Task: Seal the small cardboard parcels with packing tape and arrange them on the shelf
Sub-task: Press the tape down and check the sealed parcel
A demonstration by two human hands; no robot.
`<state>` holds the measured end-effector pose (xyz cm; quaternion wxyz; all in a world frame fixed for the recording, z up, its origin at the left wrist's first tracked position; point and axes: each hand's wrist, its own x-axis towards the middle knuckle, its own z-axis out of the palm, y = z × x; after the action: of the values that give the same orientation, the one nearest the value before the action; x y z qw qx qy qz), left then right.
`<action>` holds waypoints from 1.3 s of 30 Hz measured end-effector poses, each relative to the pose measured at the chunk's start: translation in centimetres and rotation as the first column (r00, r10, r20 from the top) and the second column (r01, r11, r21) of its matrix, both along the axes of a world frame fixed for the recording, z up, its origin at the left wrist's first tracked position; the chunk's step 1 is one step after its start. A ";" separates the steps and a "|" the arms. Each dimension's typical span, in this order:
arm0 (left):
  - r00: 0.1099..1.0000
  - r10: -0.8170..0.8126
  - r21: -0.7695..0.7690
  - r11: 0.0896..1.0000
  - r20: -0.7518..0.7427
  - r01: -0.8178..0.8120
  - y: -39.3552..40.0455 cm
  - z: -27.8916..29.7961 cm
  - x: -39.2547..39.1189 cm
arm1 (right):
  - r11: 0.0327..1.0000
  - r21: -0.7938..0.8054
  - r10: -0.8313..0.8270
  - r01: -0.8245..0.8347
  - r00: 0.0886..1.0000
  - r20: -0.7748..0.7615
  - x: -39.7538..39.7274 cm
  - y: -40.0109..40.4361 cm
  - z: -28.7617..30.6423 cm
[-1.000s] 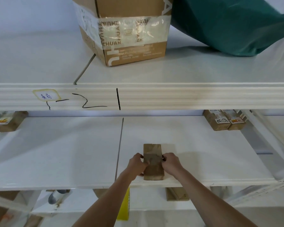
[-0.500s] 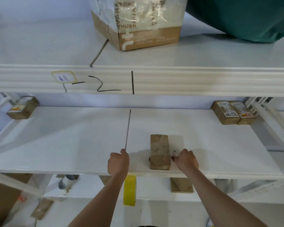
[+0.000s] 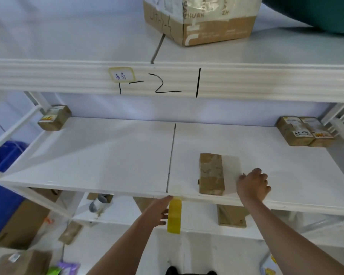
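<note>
A small brown cardboard parcel point(image 3: 212, 174) lies on the middle shelf point(image 3: 107, 155), close to its front edge and right of the panel seam. My right hand point(image 3: 253, 185) rests on the shelf just right of the parcel, fingers loosely curled, apart from it and holding nothing. A yellow roll of packing tape point(image 3: 174, 218) hangs below the shelf's front edge, seen edge-on. My left hand point(image 3: 159, 212) is under the edge, with its fingers against the roll's left side and the thumb pointing up toward the edge.
Two labelled parcels point(image 3: 304, 131) sit at the back right of the middle shelf and one parcel point(image 3: 54, 118) at the back left. A large taped carton point(image 3: 203, 20) stands on the top shelf. Another parcel point(image 3: 231, 216) lies on the lower shelf. A blue bin point(image 3: 2, 171) is at the left.
Both hands have let go of the parcel. My left hand dropped from the shelf edge down to the tape roll. My right hand slid right, away from the parcel.
</note>
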<state>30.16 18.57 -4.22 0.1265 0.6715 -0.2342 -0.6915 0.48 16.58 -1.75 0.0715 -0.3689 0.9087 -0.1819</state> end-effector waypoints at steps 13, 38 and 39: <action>0.996 0.007 0.099 0.995 -0.089 0.002 -0.2 3.6 -0.6 | 0.939 -0.324 0.203 -0.119 0.949 0.240 7.4 3.8 1.8; 0.964 0.265 0.040 0.963 0.011 -0.265 -0.6 5.5 -1.8 | 0.910 0.073 0.350 -0.407 0.852 0.390 12.6 4.3 2.0; 0.968 0.251 0.019 0.968 0.014 -0.251 -0.7 5.7 -1.6 | 0.898 0.083 0.360 -0.432 0.830 0.425 13.2 3.6 2.1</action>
<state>28.57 17.86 1.47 0.2047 0.7009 -0.1411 -0.6686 13.65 20.18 0.35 0.3236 -0.4969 0.7904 -0.1538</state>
